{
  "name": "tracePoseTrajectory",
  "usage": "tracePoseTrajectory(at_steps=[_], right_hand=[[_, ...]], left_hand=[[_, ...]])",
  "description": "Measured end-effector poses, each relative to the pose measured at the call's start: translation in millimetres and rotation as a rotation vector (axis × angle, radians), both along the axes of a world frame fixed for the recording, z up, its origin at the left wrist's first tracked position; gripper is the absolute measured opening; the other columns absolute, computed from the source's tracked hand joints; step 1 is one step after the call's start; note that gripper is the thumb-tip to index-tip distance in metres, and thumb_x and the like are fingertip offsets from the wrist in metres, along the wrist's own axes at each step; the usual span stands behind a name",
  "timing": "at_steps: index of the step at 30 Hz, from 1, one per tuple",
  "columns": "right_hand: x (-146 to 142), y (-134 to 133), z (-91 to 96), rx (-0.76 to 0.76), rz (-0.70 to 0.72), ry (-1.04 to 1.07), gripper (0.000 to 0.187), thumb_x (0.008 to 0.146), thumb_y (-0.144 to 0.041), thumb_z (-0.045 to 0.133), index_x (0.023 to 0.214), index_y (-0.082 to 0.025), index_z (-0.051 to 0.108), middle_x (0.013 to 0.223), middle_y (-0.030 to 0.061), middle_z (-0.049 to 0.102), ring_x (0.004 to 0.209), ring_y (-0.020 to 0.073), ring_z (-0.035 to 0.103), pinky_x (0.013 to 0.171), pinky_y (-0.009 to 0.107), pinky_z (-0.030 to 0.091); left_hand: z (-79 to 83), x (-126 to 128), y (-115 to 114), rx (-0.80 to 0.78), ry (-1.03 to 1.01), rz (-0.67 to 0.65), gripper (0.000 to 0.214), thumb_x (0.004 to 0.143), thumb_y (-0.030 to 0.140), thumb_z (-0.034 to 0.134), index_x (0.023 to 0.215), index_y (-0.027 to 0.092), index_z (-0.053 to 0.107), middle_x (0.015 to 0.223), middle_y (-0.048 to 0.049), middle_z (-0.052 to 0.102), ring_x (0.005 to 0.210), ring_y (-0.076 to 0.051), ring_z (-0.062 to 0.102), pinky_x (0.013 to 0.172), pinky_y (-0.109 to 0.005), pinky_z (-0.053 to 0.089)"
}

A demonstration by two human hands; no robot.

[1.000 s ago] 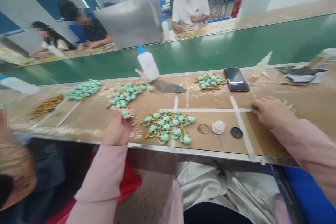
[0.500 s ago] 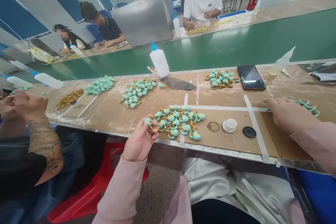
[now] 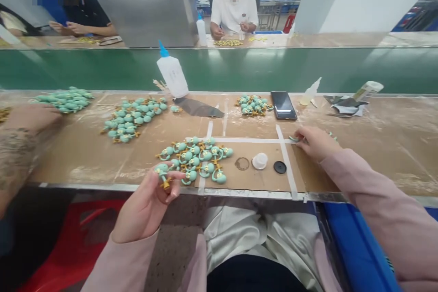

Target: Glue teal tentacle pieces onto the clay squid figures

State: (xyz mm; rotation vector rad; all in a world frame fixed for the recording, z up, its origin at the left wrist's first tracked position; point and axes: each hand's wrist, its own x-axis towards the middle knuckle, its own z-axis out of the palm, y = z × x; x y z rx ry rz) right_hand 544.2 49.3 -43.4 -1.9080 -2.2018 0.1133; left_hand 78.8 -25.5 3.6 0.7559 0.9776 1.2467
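Note:
My left hand (image 3: pixel 150 203) is closed on a small teal figurine (image 3: pixel 162 171) with a yellow-orange lower part, held upright at the table's front edge. Beside it lies a pile of similar figurines (image 3: pixel 195 160), some with curved teal arms. Off to the right, my right hand (image 3: pixel 316 141) is low over the table, its fingers pinched on a thin curved teal piece (image 3: pixel 293 138). Part of a small heap of such curved pieces (image 3: pixel 331 136) shows behind that hand; the rest is hidden.
A brass-coloured ring (image 3: pixel 242 163), a white cap (image 3: pixel 259 161) and a black disc (image 3: pixel 279 167) lie between my hands. Behind are a phone (image 3: pixel 284 105), a glue bottle (image 3: pixel 173 75) and more teal parts (image 3: pixel 253 105). A co-worker's arm (image 3: pixel 20 146) reaches in at left.
The view has turned right and levelled. My right hand's fingers have closed on a curved teal piece. In my left hand the figurine now shows more fully. The co-worker's hand has moved to a teal pile.

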Motion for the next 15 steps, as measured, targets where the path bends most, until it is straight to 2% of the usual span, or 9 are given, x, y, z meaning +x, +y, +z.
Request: tracePoseTrajectory(at_steps=[5,9,11,15], right_hand=[[-6,16,-1.6,-0.066,0.022,0.123,0.015,0.068,-0.021,0.061,0.083,-0.019,0.062,0.076,0.0056,0.064,0.072,0.0222,0.057,0.067,0.033,0.041],[-12,23,3.7,-0.140,-0.004,0.240,0.030,0.063,-0.016,0.059,0.092,-0.022,0.068,0.063,0.0002,0.061,0.056,0.0179,0.051,0.061,0.032,0.037],[-14,20,10.1,-0.145,-0.022,0.328,0.033,0.065,-0.017,0.057,0.094,-0.024,0.072,0.066,0.0011,0.064,0.060,0.0186,0.053,0.066,0.034,0.040],[-8,9,19.6,-0.124,-0.123,0.609,0.023,0.072,-0.032,0.060,0.085,-0.021,0.075,0.083,0.0067,0.071,0.073,0.0208,0.059,0.075,0.037,0.046]], left_hand=[[4.1,15,-12,-0.024,-0.065,-0.046,0.025,0.085,0.035,0.066,0.102,0.017,0.065,0.078,-0.0046,0.061,0.057,-0.011,0.047,0.051,-0.021,0.042],[1.8,18,-17,-0.035,-0.079,-0.038,0.025,0.085,0.035,0.065,0.102,0.017,0.066,0.079,-0.0045,0.060,0.057,-0.010,0.045,0.051,-0.021,0.040],[-0.1,17,-18,-0.032,-0.099,-0.042,0.025,0.086,0.035,0.065,0.103,0.016,0.065,0.078,-0.0044,0.060,0.056,-0.010,0.044,0.051,-0.021,0.039],[-1.9,13,-20,-0.035,-0.131,-0.030,0.026,0.086,0.034,0.065,0.105,0.016,0.064,0.077,-0.0034,0.060,0.054,-0.008,0.044,0.053,-0.021,0.040]])
